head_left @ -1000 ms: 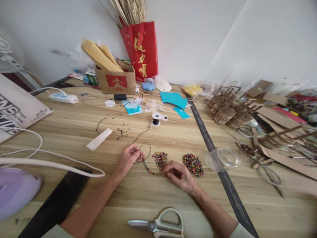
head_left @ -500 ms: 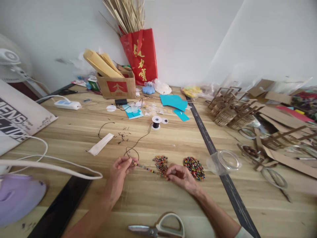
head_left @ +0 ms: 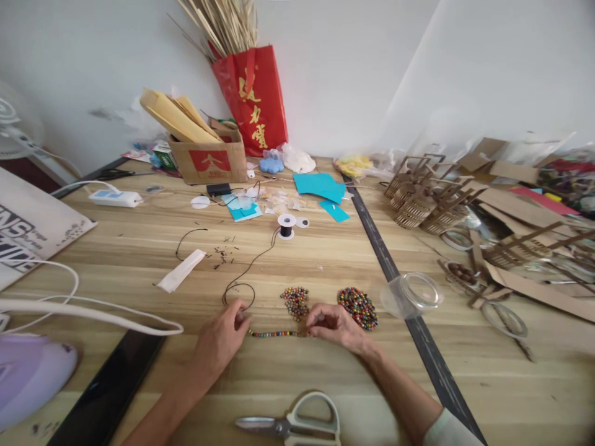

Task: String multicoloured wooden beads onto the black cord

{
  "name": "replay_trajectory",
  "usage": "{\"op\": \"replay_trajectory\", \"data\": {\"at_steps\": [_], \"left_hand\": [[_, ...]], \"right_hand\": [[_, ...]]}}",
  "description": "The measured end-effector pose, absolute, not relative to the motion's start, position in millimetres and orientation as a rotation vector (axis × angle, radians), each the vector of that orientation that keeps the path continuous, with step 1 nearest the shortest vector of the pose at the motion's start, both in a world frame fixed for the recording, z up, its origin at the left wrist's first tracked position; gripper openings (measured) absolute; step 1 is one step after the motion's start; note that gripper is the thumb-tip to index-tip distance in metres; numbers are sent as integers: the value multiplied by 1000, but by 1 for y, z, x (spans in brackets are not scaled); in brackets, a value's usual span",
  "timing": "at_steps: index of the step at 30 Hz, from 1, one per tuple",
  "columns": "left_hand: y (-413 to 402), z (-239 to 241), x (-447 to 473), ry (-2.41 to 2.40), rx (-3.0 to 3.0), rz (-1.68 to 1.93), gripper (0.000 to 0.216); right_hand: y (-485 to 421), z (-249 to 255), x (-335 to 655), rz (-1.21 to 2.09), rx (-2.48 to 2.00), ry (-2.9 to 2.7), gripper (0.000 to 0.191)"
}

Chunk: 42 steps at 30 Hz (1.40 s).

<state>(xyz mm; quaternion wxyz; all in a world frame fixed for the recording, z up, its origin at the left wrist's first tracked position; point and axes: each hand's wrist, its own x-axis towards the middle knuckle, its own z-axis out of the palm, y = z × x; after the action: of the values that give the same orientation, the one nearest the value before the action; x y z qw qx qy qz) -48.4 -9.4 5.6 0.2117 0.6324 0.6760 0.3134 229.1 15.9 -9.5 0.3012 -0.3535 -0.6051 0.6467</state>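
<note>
A short strand of small coloured beads [head_left: 279,333] on black thread lies straight on the wooden table [head_left: 288,371] between my two hands. My left hand [head_left: 218,337] pinches its left end, where the thread loops away toward a black thread spool [head_left: 286,225]. My right hand [head_left: 332,324] pinches the strand's right end. Two heaps of loose coloured beads sit just beyond: a smaller one [head_left: 295,301] and a larger one [head_left: 357,307].
White-handled scissors [head_left: 297,424] lie near the front edge. A clear plastic lid [head_left: 411,294] rests right of the beads, by a dark seam strip [head_left: 395,279]. Cardboard cut-outs [head_left: 502,235] crowd the right; a box [head_left: 207,158], red bag [head_left: 251,99] and white cable [head_left: 93,306] stand left and behind.
The bead strand went from a hanging curve to a straight line laid on the table. Both hands lowered and drew slightly apart, and the thread loop shrank.
</note>
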Motion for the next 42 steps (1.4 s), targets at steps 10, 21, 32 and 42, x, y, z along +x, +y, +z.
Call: {"op": "replay_trajectory", "data": {"at_steps": [10, 21, 32, 42], "left_hand": [[0, 32, 19, 1174, 1560, 724, 20], [5, -6, 32, 1072, 1291, 712, 10], [0, 1, 27, 1285, 1915, 770, 12], [2, -3, 22, 1104, 2085, 988, 13]], "right_hand": [[12, -10, 224, 1598, -930, -1632, 31], [7, -5, 217, 1081, -928, -1853, 23], [6, -7, 214, 730, -818, -2084, 23], [6, -5, 215, 742, -900, -2053, 26]]}}
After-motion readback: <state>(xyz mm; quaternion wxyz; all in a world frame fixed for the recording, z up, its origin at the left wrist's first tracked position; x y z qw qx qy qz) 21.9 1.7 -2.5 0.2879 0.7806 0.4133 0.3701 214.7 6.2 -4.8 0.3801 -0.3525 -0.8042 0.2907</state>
